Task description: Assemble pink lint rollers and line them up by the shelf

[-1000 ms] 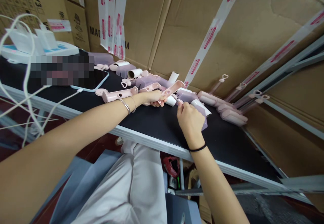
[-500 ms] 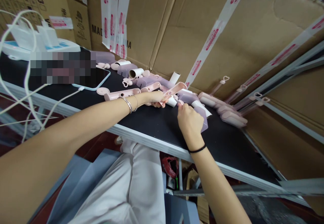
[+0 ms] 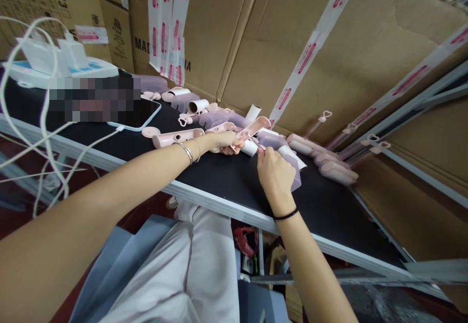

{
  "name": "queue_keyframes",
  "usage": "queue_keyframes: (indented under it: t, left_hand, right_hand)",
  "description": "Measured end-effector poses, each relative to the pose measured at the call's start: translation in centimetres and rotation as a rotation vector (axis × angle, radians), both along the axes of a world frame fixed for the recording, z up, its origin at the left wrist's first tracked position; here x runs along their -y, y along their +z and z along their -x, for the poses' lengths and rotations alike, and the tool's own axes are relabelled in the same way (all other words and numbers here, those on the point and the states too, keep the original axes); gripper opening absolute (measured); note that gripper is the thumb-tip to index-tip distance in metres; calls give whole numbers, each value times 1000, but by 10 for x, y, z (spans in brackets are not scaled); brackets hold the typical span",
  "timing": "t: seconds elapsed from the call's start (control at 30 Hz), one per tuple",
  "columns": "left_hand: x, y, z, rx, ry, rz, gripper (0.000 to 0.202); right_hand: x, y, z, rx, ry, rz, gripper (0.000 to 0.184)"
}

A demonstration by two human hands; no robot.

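Observation:
My left hand (image 3: 222,142) is closed around a pink plastic handle piece (image 3: 251,127) that slants up to the right above the black tabletop (image 3: 234,177). My right hand (image 3: 273,173) is closed in a pinch, its fingertips at the lower end of that piece, holding a thin part too small to name. A lilac cover (image 3: 294,174) and a white paper roll (image 3: 291,155) lie just beyond my right hand. Another pink handle (image 3: 171,137) lies flat beside my left wrist.
Several pink and lilac parts and white rolls (image 3: 197,105) are piled along the back of the table against taped cardboard boxes (image 3: 292,45). A tablet (image 3: 135,113) with a white cable lies at the left, with chargers (image 3: 54,55) behind. Pink cases (image 3: 336,169) sit at the right.
Both hands stay at the pink handle piece with barely any shift; the view has drifted slightly.

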State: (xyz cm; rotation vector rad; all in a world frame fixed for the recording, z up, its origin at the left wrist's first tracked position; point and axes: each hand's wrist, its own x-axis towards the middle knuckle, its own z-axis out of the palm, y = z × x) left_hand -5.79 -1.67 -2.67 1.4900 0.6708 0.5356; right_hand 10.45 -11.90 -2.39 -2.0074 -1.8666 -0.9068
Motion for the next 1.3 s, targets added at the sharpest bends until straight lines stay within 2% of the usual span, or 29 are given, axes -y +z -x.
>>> queue_keyframes:
  t: [0.13,0.27,0.47,0.7,0.97,1.13,1.3]
  left_hand:
    - [-1,3,4,38,-85,82,45]
    - [1,6,6,78,-150,150,44]
    - [6,10,6,43,-108,133,45]
    - [1,4,3,28,-110,67,46]
    - [9,2,-7,-66,43,-72,48]
    - [4,-3,-6,-38,26,-92,52]
    - [1,-5,-5,-34,31,-85,47]
  right_hand:
    - [6,2,-4,-38,-38,-55,42]
    - [7,2,-4,-38,-10,-81,41]
    - [10,4,0,-45,-3,-65,40]
    - [15,9,2,-28,-24,-47,40]
    - [13,8,-1,-5,-31,7,44]
    - [13,7,1,-3,-43,-4,43]
    - [14,9,2,-15,-57,3,44]
